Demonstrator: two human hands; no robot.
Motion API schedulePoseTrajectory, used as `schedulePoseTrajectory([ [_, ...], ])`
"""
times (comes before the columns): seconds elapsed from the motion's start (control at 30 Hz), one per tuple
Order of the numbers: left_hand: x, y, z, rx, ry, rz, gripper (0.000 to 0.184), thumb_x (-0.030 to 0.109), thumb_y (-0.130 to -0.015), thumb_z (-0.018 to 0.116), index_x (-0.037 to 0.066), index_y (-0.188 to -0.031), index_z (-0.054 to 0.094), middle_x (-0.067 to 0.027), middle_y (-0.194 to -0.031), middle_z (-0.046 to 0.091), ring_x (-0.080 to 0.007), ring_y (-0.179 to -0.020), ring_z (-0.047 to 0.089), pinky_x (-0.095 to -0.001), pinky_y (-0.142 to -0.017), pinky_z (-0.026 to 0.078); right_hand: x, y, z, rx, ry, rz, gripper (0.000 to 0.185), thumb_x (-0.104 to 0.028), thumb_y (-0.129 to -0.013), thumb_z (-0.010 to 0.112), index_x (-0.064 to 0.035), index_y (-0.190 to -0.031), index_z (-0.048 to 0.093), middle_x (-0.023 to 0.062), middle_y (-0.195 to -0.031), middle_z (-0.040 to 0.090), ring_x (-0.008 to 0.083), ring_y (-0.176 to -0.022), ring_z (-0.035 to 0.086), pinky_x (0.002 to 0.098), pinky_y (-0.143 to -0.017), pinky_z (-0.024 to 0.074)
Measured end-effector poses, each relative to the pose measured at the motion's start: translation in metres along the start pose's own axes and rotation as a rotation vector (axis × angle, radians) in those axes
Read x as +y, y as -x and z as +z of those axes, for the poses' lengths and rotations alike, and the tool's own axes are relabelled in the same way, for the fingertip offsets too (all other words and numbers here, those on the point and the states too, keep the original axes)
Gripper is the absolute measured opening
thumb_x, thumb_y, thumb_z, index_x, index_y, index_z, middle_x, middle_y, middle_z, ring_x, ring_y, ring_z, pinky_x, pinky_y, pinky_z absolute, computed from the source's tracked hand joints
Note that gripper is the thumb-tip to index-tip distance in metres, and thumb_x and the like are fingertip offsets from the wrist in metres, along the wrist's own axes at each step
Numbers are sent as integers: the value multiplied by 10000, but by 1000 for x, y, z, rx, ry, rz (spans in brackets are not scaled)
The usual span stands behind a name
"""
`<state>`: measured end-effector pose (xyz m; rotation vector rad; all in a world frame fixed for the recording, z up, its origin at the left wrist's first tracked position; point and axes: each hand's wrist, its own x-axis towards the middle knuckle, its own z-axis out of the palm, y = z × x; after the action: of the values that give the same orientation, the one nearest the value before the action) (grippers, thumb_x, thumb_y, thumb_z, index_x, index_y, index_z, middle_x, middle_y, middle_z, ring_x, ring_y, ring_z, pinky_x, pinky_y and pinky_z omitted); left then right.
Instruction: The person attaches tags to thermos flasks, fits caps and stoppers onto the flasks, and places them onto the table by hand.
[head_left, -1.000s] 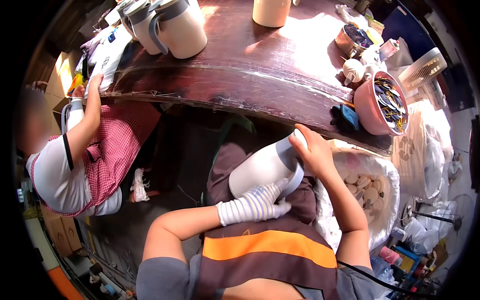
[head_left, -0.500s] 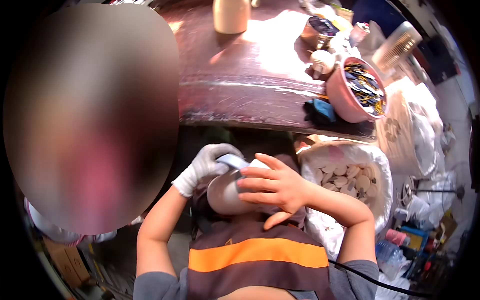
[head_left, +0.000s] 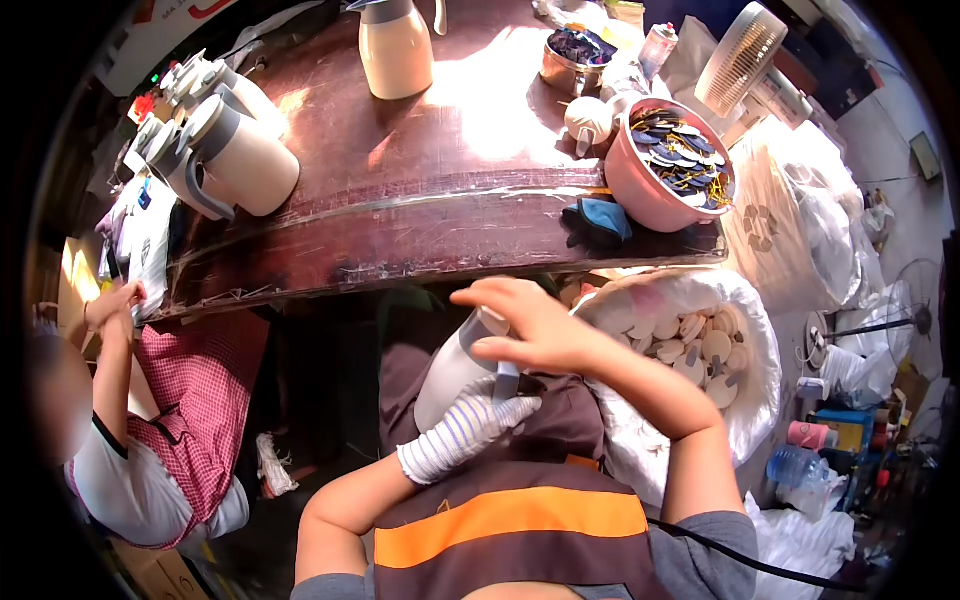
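Note:
A pale insulated jug point(head_left: 447, 378) with a grey handle point(head_left: 506, 383) is tilted over my lap, below the table's front edge. My left hand point(head_left: 478, 424), in a white striped glove, is closed around the handle. My bare right hand point(head_left: 530, 325) reaches over the jug's top, thumb on the near side and fingers on the far side. It hides most of the rim, so I cannot tell whether a lid is there.
On the dark red table point(head_left: 400, 225) stand a cream jug point(head_left: 396, 55), several more jugs point(head_left: 250, 165) and a pink tub point(head_left: 650, 185) of dark discs. A blue-black cloth point(head_left: 603, 220) lies nearby. To the right, a lined bin point(head_left: 765, 400) holds pale discs. Another person point(head_left: 190, 410) sits left.
The jug has turned, its handle now facing my body. My left hand has come round to the near side; my right hand has moved up over the top. The view has shifted left.

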<state>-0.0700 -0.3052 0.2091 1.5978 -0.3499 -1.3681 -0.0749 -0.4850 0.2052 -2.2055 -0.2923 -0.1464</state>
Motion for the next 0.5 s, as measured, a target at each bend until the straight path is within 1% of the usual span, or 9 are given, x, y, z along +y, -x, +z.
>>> schedulePoseTrajectory([
  [0.03,5,2,-5,4,116,24,277,251,-868,640,70,-1078,624,11,-630,503,-71,-490,458,-216,-460,376,8,-5,-19,10,-67,-42,576,-429,-815,638,-53,-1244,567,116,-1218,571,300,-1172,502,427,-1033,349],
  [0.07,10,5,-13,7,232,46,274,250,-857,658,78,-1068,627,20,-606,482,-61,-476,440,-207,-445,360,10,-9,-50,101,63,-57,463,-329,-819,658,-54,-1188,607,111,-1173,595,266,-1124,538,394,-976,404],
  [0.1,16,9,-26,8,345,71,262,251,-879,644,69,-1067,625,23,-629,505,-54,-493,449,-199,-445,360,30,-9,-78,251,82,47,357,-328,-827,677,-71,-1073,655,106,-1101,636,267,-1062,583,383,-922,452],
  [0.17,20,8,-46,18,505,146,251,254,-898,637,59,-1056,621,27,-637,517,-46,-488,441,-191,-438,353,46,-13,-136,634,372,305,221,-256,-848,627,-38,-859,660,113,-859,651,302,-806,634,400,-735,492],
  [0.2,21,4,-50,31,554,195,250,257,-896,644,59,-1046,618,29,-622,505,-47,-466,425,-192,-432,347,63,-12,-157,710,761,310,194,-231,-843,598,-49,-833,667,135,-873,646,320,-807,635,418,-730,493],
  [0.27,25,-3,-51,58,593,192,266,264,-892,657,54,-1049,613,24,-616,507,-49,-451,431,-194,-431,360,107,-11,-192,558,1085,408,194,-257,-812,670,-80,-883,703,82,-935,658,301,-849,642,390,-770,496],
  [0.3,23,-10,-50,79,564,208,273,255,-892,651,42,-1056,604,19,-611,493,-57,-451,424,-209,-436,376,123,-12,-199,560,1083,399,194,-257,-812,670,-80,-883,703,82,-935,658,301,-849,642,390,-770,496],
  [0.37,17,-20,-53,95,517,219,291,258,-897,643,33,-1074,592,6,-622,500,-76,-456,437,-236,-450,421,141,-16,-206,508,1140,331,162,-225,-822,591,-115,-835,710,94,-889,662,289,-857,635,419,-774,494],
  [0.5,10,-27,-59,110,543,236,305,268,-894,653,28,-1071,591,2,-622,516,-83,-461,467,-239,-448,434,138,-22,-225,719,1070,199,164,-223,-829,624,-108,-912,705,97,-916,665,270,-856,639,396,-781,495],
])
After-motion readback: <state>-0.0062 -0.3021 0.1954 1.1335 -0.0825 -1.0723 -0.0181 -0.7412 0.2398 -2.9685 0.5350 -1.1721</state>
